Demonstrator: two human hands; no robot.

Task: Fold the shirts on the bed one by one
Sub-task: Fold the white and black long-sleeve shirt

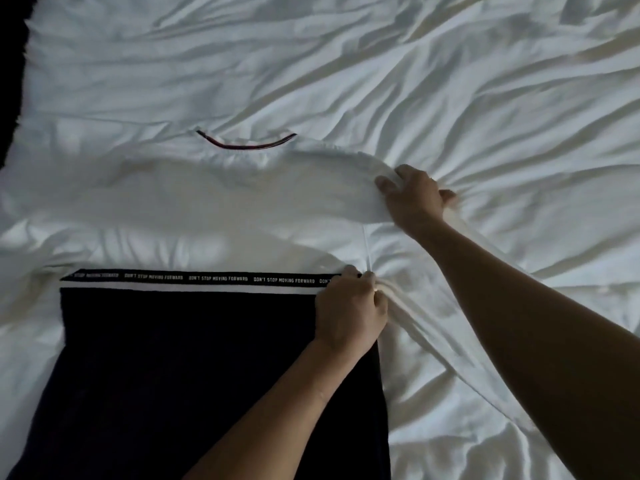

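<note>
A shirt lies flat on the bed, collar away from me. Its upper half (214, 209) is white, its lower half (194, 368) dark navy, and a black band of white lettering (194, 277) runs between them. The neckline (246, 143) has a dark red-striped edge. My left hand (349, 308) pinches the shirt's right side seam at the band. My right hand (414, 199) grips the white fabric at the shirt's right shoulder, where the sleeve begins. The sleeve bunches into a twisted strip under my right forearm.
A rumpled white bed sheet (485, 98) covers the whole bed around the shirt. A dark strip (12, 81) beyond the bed's edge shows at the far left.
</note>
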